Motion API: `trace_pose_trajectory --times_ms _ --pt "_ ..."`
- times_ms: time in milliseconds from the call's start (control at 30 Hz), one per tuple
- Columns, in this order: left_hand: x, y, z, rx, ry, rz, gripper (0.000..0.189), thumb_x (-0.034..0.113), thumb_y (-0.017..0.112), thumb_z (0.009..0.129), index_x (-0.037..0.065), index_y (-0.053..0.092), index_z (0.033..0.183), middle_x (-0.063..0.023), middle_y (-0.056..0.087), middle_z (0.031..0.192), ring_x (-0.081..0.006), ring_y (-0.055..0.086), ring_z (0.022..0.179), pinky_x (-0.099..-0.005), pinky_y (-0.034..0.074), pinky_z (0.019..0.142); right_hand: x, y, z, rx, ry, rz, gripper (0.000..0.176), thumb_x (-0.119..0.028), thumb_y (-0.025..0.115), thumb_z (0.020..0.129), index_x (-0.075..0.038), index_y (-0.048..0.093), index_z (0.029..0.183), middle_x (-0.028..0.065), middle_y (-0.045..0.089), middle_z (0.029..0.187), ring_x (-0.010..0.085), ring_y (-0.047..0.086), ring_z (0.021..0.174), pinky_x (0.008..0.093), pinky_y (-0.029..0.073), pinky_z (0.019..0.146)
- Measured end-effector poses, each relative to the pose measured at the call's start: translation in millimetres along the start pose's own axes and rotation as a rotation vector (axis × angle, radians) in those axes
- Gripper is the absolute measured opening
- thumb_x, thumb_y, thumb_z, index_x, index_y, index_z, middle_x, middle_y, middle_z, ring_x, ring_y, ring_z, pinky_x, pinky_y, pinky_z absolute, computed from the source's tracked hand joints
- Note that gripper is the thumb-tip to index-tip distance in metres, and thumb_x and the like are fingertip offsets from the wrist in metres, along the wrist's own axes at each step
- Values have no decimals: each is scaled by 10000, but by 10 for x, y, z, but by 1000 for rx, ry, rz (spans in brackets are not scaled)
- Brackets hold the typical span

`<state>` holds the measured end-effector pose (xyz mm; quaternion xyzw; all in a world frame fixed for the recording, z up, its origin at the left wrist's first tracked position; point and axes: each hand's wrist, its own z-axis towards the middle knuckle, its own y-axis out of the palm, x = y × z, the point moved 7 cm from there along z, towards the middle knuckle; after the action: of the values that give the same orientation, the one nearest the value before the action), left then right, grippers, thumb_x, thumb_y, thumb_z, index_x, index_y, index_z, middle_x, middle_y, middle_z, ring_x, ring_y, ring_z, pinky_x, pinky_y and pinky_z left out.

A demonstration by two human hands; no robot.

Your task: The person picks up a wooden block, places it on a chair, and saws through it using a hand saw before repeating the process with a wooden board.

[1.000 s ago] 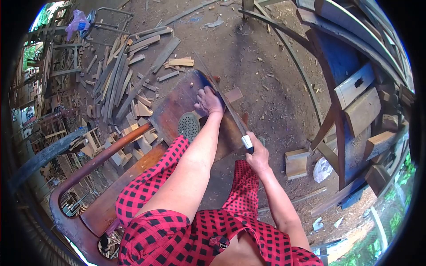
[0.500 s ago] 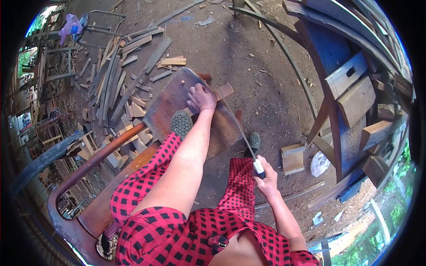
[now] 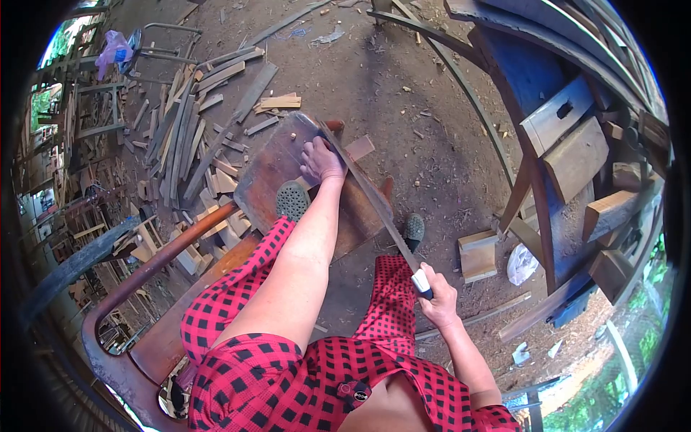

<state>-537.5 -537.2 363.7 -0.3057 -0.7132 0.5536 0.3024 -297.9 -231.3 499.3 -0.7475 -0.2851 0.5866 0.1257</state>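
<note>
My right hand (image 3: 439, 297) is closed around the white and dark handle of a handsaw (image 3: 381, 207). The long blade slants up and left, crossing a short wooden strip (image 3: 360, 147) close to my left hand. With curled fingers, my left hand (image 3: 322, 160) holds that strip down on a worn wooden bench seat (image 3: 268, 158); the strip's near part is hidden under the hand. One end of the strip sticks out beyond the blade, over the seat's right edge. My shoe (image 3: 293, 200) rests on the seat beside my left wrist.
Loose wooden slats (image 3: 180, 129) lie heaped on the dirt floor at left. A curved armrest (image 3: 165, 252) runs along the bench. At right lean planks and blocks (image 3: 576, 158), with a white plastic bag (image 3: 521, 264) and a small wooden piece (image 3: 477, 257) on the ground.
My right hand has drawn the saw slightly back towards my body. The blade now shows more of its flat side. My left hand has stayed nearly in place.
</note>
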Motion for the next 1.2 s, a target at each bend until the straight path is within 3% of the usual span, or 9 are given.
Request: trace_pose_trajectory --times_ms 333,533,833,1067,1200 --pt "-3 20 38 10 3 1 159 340 525 868 217 584 949 -40 548 1036 -269 524 1059 -475 398 826 -50 252 546 12 34 0 710 8 620 637 -188 501 1309 145 589 861 367 618 770 437 513 650" --pt "13 3 -5 71 11 2 172 301 454 902 204 591 867 -52 550 986 -274 540 998 -464 387 793 89 132 44 -27 74 -40 696 -2 644 647 -165 508 1310 124 598 840 348 628 757 426 517 643" --pt "11 18 -2 75 21 6 165 294 460 899 198 591 870 -52 545 988 -272 536 1003 -465 386 784 58 341 468 26 71 0 655 1 597 662 -163 511 1291 136 602 857 367 620 783 442 515 672" --pt "-27 52 16 35 3 -15 123 327 542 852 216 579 889 -34 545 1001 -268 532 1024 -461 394 797 177 36 -300 16 101 -19 666 -1 636 651 -143 531 1294 132 600 827 350 628 752 419 516 662" --pt "-11 72 1 46 11 7 121 329 544 849 216 576 878 -35 542 993 -268 531 1018 -460 388 793 135 140 -81 -20 120 -49 683 26 604 631 -139 533 1290 139 614 854 355 633 766 431 520 672"
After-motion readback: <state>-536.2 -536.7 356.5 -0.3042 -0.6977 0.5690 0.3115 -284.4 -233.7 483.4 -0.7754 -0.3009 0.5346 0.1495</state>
